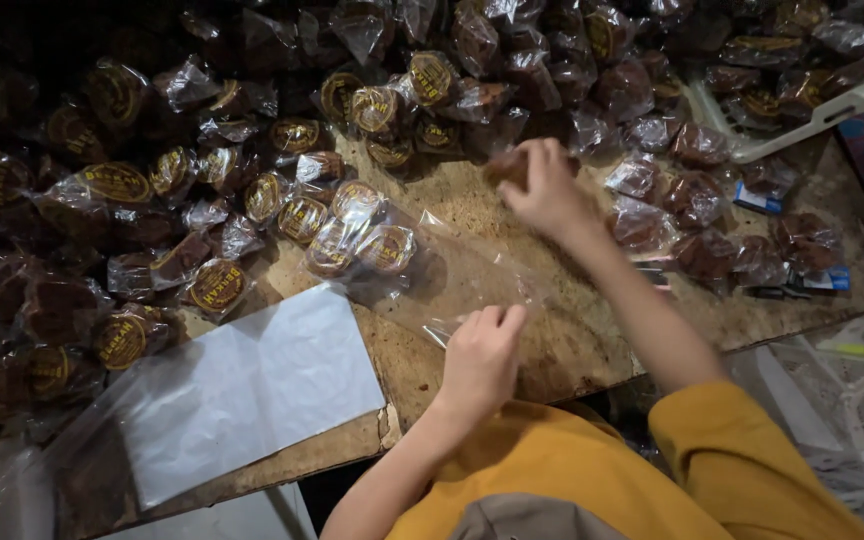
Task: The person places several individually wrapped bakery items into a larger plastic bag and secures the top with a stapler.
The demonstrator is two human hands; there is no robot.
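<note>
My left hand (482, 350) pinches the open edge of a long clear plastic bag (432, 275) lying on the worn wooden table (572, 340). Three wrapped brown cakes with round gold labels (357, 235) sit inside the bag at its far end. My right hand (542, 185) reaches forward and closes on a wrapped brown cake (507, 165) at the edge of the big pile (252, 130) of the same wrapped cakes. Yellow sleeves cover my upper arms.
A stack of flat clear bags over white paper (252, 390) lies at the near left. A white plastic crate (812, 110) holding more wrapped cakes stands at the far right. Loose unlabelled wrapped cakes (712, 250) lie right of my arm. Small blue-white packets (757, 200) sit among them.
</note>
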